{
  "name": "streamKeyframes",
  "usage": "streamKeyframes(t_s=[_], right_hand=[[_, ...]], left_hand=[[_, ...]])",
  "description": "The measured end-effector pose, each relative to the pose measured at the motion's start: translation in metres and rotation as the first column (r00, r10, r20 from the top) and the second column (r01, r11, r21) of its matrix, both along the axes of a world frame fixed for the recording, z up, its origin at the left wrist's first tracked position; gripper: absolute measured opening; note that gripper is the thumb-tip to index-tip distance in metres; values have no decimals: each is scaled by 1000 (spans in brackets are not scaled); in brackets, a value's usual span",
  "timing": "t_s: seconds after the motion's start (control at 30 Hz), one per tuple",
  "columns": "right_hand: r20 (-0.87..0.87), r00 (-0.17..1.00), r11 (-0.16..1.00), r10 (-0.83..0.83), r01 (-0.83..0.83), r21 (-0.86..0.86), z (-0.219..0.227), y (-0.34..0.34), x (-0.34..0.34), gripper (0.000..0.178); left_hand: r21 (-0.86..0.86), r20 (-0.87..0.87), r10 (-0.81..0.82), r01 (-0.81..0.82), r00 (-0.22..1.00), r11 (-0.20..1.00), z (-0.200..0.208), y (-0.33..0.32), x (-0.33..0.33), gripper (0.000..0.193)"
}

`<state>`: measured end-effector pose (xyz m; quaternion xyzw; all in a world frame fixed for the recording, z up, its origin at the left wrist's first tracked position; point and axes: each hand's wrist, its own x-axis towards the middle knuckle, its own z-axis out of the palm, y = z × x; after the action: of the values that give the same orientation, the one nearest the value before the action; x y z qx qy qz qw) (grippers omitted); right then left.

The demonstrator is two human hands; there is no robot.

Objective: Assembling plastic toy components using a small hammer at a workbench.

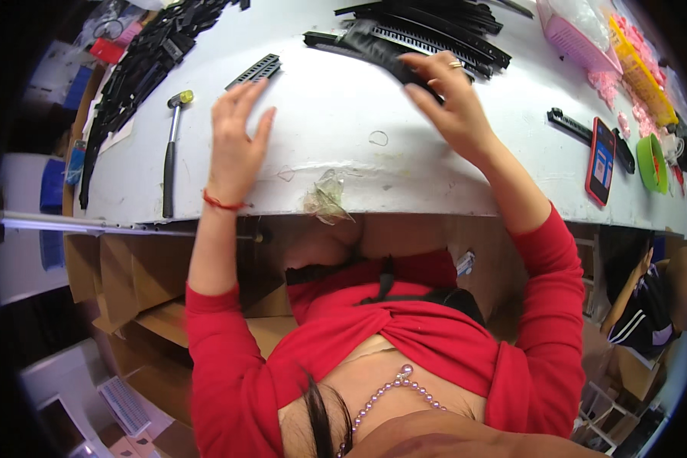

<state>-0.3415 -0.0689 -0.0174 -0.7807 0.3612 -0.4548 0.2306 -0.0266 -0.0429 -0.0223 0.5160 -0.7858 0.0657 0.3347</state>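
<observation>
- The right hand (454,99) looks narrowed on the near end of a long black strip (385,59), thumb on one side and fingers on the other; blur hides the exact contact.
- That strip slants away, ahead and to the left of the right hand, its far end by the pile of slotted black strips (446,29).
- The left hand (240,137) is held wide and appears free, thumb apart; its fingertips overlap a short slotted black piece (258,70) in view, and I cannot tell whether they touch.
- A long strip held at one end probably swings, so a firm pinch and the left hand under the far end should steady it.
- Lifting it clear of the pile first lowers the risk of slots catching.
- The bare surface (320,99) between the hands gives room to turn it, away from the crumpled clear plastic (327,197) closer to the body.
- The hammer (170,156) lies just left of the left hand, within easy reach.
</observation>
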Motion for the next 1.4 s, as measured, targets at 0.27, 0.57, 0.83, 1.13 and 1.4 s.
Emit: streamKeyframes(t_s=[0.27, 0.57, 0.83, 1.13, 1.4], right_hand=[[667, 734, 858, -131, -254, 448, 4, 62, -17, 30], [705, 550, 858, -447, 42, 512, -26, 105, -54, 53], [-384, 728, 821, -568, 471, -321, -26, 111, -35, 25], [-591, 707, 911, -389, 200, -360, 8, 10, 26, 21], [-705, 463, 839, -538, 211, -501, -8, -78, 47, 14]], left_hand=[[31, -74, 114, -112, 991, 993, -4, 21, 1, 43], [117, 84, 115, -125, 990, 985, -5, -28, 22, 31], [127, 2, 71, -71, 997, 989, -13, -23, 11, 37], [28, 182, 78, -84, 980, 996, -25, -25, 3, 40], [25, 146, 40, -45, 989, 999, -32, -25, 6, 39]])
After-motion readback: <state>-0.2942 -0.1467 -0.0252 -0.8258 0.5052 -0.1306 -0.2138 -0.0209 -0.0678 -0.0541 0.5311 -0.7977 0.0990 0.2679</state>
